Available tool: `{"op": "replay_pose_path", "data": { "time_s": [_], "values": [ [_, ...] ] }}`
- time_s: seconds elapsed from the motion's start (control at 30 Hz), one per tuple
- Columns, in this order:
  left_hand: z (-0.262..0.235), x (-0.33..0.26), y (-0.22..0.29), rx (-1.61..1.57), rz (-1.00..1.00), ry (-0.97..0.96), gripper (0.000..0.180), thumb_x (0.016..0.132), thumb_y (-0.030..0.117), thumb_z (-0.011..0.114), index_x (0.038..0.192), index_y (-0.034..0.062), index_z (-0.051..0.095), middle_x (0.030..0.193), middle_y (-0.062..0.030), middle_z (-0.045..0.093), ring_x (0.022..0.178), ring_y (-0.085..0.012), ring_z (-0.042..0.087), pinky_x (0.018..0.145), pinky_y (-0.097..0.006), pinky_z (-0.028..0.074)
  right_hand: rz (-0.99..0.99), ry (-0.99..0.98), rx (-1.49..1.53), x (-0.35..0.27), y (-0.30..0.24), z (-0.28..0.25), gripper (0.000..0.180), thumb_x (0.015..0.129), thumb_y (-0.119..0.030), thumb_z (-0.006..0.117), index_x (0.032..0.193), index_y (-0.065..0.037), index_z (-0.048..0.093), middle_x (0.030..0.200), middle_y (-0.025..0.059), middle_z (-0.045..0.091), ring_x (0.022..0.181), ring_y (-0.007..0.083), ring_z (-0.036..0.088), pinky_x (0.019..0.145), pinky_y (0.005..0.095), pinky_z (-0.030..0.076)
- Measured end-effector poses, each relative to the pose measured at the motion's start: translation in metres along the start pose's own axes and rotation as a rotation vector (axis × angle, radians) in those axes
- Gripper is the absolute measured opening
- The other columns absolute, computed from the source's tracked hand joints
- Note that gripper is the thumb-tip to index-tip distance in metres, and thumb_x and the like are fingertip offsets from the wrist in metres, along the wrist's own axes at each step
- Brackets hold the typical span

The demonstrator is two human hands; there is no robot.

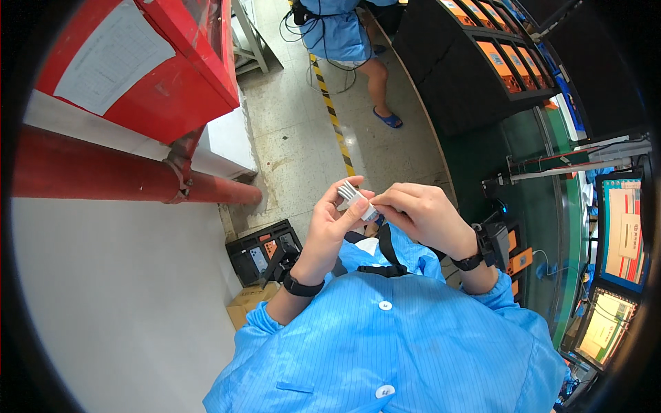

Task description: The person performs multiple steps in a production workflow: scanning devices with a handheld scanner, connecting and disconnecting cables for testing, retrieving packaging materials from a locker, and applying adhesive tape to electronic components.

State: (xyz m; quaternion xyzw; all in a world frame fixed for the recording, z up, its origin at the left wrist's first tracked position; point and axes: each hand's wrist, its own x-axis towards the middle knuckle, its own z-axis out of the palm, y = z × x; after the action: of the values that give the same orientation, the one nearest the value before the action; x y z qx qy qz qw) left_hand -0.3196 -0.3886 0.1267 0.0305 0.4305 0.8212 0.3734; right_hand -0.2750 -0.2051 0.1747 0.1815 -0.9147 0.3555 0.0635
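Observation:
In front of my chest, my left hand [329, 224] is closed around a small bundle of whitish-grey strips [352, 193]. Its thumb presses on the near side while the fingers curl behind. From the other side my right hand [432, 215] has thumb and fingertips pinched together at the lower right end of the bundle. Those fingertips cover part of that end, so I cannot make out exactly what they grip. Dark straps with small devices are on both wrists.
A black tray [241, 256] holding phone-like pieces stands low on the left, by a cardboard box [248, 300]. A red cabinet [155, 103] and red pipe [96, 168] line the wall. Rightward are a green bench [492, 148], black racks [451, 76] and monitors [623, 234]. Another person [337, 34] stands ahead.

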Motion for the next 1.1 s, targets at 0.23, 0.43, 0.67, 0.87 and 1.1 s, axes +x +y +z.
{"op": "replay_pose_path", "data": {
  "time_s": [0.23,0.43,0.67,0.87,1.1],
  "values": [
    [0.002,-0.002,0.002,0.151,0.076,-0.047,0.045,0.091,0.016,0.062,0.129,0.0,0.043,0.113,-0.0119,0.057,0.098,-0.0178,0.061,0.087,-0.033,0.053,-0.055,-0.02,-0.146,-0.002,-0.008,-0.005,0.01,0.079,-0.009,0.067,0.078,-0.005,0.058,0.076,0.0061,0.06,0.066,0.0188,0.061,0.054,0.0272,0.05],
    [0.016,-0.012,0.0,0.01,0.094,-0.035,0.047,0.093,0.017,0.057,0.132,-0.0001,0.038,0.115,-0.014,0.055,0.103,-0.0257,0.062,0.087,-0.033,0.054,0.106,0.171,-0.018,-0.003,-0.004,-0.01,0.013,0.072,-0.003,0.07,0.078,-0.004,0.059,0.073,0.0069,0.06,0.063,0.0183,0.061,0.053,0.0249,0.049],
    [0.009,-0.003,-0.016,-0.1,0.133,0.047,0.056,0.094,0.017,0.055,0.139,0.0022,0.025,0.122,-0.0156,0.051,0.105,-0.0216,0.06,0.093,-0.036,0.051,-0.051,0.131,-0.244,0.002,-0.007,-0.006,0.011,0.075,-0.008,0.071,0.079,-0.005,0.06,0.076,0.0065,0.061,0.066,0.0178,0.062,0.057,0.0267,0.052],
    [0.008,-0.001,-0.009,-0.014,0.12,0.099,0.053,0.093,0.021,0.058,0.137,0.0029,0.034,0.117,-0.0102,0.056,0.098,-0.0152,0.061,0.083,-0.028,0.053,-0.002,0.166,-0.024,0.002,-0.009,-0.003,0.014,0.076,-0.008,0.073,0.088,-0.005,0.067,0.078,0.0061,0.064,0.065,0.0156,0.062,0.051,0.0241,0.049],
    [0.004,0.0,-0.007,0.045,0.181,0.112,0.052,0.09,0.017,0.063,0.134,-0.0015,0.041,0.121,-0.0144,0.054,0.111,-0.0177,0.055,0.093,-0.032,0.046,0.036,0.243,0.084,0.006,-0.008,0.003,0.014,0.078,-0.011,0.073,0.088,-0.004,0.067,0.086,0.0071,0.065,0.076,0.0177,0.066,0.06,0.0246,0.053]
  ]
}}
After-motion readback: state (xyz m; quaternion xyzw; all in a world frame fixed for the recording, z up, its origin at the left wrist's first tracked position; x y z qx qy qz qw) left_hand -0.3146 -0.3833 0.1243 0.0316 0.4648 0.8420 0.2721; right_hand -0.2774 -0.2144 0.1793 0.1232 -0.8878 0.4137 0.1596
